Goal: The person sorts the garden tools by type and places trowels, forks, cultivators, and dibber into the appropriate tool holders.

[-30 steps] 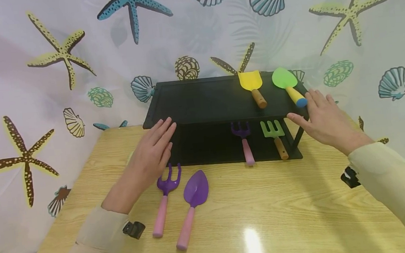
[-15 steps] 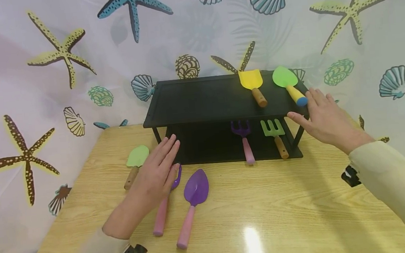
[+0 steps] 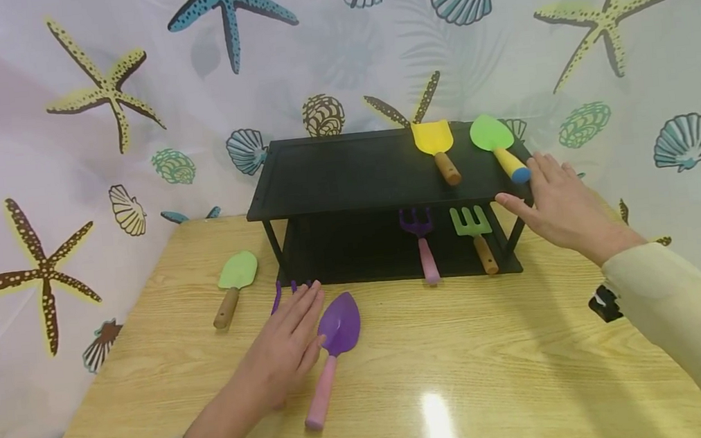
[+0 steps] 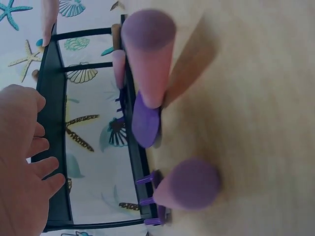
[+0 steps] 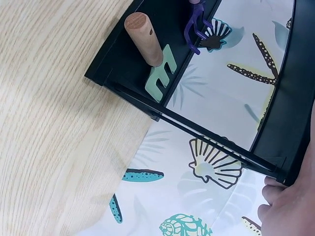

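My left hand (image 3: 284, 353), its fingers extended, is over a purple hand fork (image 3: 278, 298) with a pink handle, hiding most of it. Just right of that hand lies a purple trowel (image 3: 342, 324), also pink-handled; in the left wrist view its handle (image 4: 150, 69) points toward the camera. Nothing is held in the left hand. My right hand (image 3: 565, 214) rests against the right end of a black two-tier shelf (image 3: 346, 170), thumb at the front edge and fingers along the side. Beside its fingers lies a green trowel (image 3: 492, 135) with a yellow and blue handle.
A yellow shovel (image 3: 433, 139) lies on the top tier. Below it, a purple fork (image 3: 428, 261) and a green fork (image 3: 485, 256) lie on the lower tier. A pale green trowel (image 3: 239, 270) lies on the wooden table (image 3: 495, 366), left of the shelf.
My left hand has drawn back from the shelf's left front corner, down toward me over the purple fork, uncovering the pale green trowel. My right hand has stayed at the shelf's end.
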A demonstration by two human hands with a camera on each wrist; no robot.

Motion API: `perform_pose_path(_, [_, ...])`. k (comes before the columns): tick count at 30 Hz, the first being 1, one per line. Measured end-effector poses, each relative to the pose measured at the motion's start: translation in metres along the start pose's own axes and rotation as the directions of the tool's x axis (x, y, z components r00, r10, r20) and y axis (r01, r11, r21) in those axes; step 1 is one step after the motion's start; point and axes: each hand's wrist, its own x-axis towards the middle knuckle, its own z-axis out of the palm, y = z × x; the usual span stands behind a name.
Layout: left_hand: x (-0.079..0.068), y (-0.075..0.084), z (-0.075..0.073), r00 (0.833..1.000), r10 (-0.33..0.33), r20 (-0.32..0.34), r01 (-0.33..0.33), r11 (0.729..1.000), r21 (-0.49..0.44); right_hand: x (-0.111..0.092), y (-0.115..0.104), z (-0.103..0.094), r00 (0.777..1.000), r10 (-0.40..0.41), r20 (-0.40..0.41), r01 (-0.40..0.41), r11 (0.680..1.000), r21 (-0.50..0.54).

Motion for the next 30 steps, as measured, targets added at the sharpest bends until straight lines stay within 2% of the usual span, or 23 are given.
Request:
perform_pose_path(7, [-0.014, 0.020, 0.006, 0.987, -0.089, 0.130, 0.092, 0.996, -0.017, 0.000, 0.001, 0.000, 1.000, 0.000, -0.004, 0.000, 1.000, -0.002])
perform_pose_path(15, [-0.030, 0.035, 0.016, 0.976, -0.076, 0.202, 0.080, 0.997, -0.016, -0.001, 0.000, 0.000, 1.000, -0.009, -0.011, 0.009, 1.000, -0.001])
perform_pose_path(19, [-0.036, 0.041, 0.020, 0.952, -0.114, 0.283, 0.112, 0.993, 0.022, -0.001, 0.000, 0.001, 1.000, -0.013, -0.019, 0.013, 1.000, -0.002])
perform_pose_path(23, [-0.042, 0.046, 0.024, 0.917, -0.169, 0.363, 0.151, 0.986, 0.075, -0.001, -0.001, 0.001, 1.000, -0.014, -0.019, 0.014, 1.000, -0.001])
perform_pose_path(30, [-0.046, 0.051, 0.029, 0.877, -0.182, 0.446, 0.173, 0.983, 0.060, -0.002, -0.002, 0.001, 1.000, -0.008, -0.022, 0.008, 1.000, 0.006])
